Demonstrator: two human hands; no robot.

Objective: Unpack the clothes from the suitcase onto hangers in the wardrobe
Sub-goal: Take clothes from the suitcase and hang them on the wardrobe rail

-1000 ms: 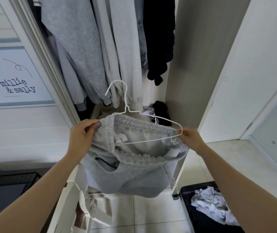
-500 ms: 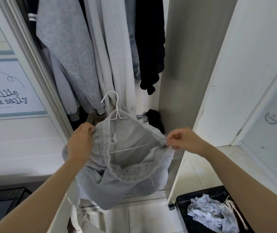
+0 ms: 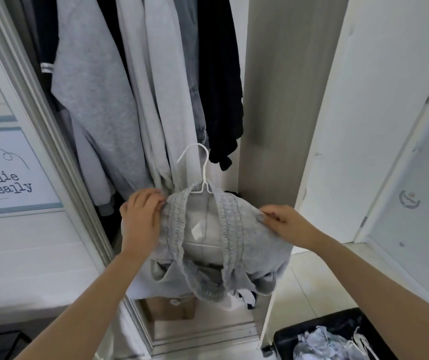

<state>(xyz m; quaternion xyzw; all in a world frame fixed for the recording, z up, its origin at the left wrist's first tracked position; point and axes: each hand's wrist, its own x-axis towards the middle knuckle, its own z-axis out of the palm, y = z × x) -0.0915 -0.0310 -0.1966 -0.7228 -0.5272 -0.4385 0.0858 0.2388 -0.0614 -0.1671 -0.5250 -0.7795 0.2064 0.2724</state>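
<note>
Head view: grey garment [image 3: 255, 245] with a gathered elastic waistband is draped over a white wire hanger [image 3: 203, 175], held in the air in front of the open wardrobe [image 3: 273, 100]. The hanger hook stands above the waistband; the hanger's lower bar shows inside the waist opening. The fabric hangs down in loose folds below both hands.

- Left hand [image 3: 141, 219]: fingers curled onto the left edge of the waistband, gripping it.
- Right hand [image 3: 286, 224]: fingers pinched together on the fabric at the right side.

Behind the garment, a grey sweatshirt [image 3: 91, 87], pale grey items and a black garment [image 3: 221, 74] hang inside the wardrobe. A black suitcase [image 3: 338, 320] lies open on the tiled floor [image 3: 309, 287] at lower right, with crumpled light clothes [image 3: 320, 344] inside. A framed sign [image 3: 8, 183] reading "millie & sally" sits at left.
</note>
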